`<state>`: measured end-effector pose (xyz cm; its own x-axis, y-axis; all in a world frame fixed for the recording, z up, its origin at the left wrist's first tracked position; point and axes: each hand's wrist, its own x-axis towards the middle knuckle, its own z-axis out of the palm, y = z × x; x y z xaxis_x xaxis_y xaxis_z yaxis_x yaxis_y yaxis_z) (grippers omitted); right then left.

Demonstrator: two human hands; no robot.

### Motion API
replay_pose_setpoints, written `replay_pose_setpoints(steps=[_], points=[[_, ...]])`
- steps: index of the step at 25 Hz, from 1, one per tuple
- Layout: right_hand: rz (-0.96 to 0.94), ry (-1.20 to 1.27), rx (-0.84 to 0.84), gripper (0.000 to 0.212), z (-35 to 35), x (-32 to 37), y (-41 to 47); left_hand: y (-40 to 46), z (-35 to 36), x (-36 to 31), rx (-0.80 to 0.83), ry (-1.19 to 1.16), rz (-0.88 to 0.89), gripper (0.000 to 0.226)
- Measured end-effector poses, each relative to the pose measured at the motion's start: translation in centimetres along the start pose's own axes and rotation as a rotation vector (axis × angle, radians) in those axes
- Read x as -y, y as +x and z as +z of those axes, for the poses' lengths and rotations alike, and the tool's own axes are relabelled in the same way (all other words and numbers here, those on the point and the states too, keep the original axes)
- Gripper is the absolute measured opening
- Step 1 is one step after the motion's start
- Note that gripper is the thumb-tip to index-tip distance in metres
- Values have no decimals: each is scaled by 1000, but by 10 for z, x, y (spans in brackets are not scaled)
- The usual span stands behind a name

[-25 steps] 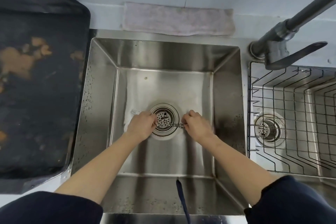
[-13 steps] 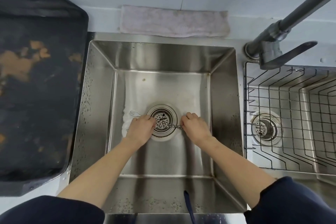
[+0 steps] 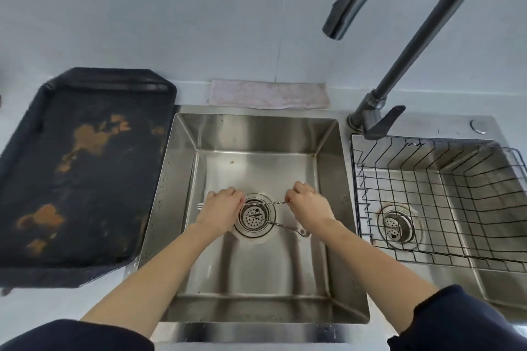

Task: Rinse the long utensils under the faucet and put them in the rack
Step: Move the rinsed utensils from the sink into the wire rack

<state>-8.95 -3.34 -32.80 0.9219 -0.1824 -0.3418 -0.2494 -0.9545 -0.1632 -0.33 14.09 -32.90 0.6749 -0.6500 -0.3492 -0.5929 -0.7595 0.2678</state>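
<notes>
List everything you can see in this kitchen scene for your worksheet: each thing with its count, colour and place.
Sink basins: two, steel; left basin centre, right basin beside it.
Drain strainers: two, steel; left, right.
Long utensils: two thin, steel; one held across the left drain, one lying beside it.
Fork: one, silver, under the left hand.
Wire rack: one, black, in right basin.
Faucet: one, dark grey, between basins.
Tray: one, black, rust-stained, left counter.
Cloth: one, pale pink, behind sink.
Left hand, right hand: in left basin.
</notes>
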Motion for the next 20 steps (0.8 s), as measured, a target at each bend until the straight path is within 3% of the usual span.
replay_pose_setpoints(steps=[10, 20], points=[[-26, -21, -320, 21, -62, -24, -60, -32, -50, -51, -230, 32, 129, 24], [38, -92, -431, 21, -86, -121, -122, -19, -51, -165, -272, 30, 231, 27]])
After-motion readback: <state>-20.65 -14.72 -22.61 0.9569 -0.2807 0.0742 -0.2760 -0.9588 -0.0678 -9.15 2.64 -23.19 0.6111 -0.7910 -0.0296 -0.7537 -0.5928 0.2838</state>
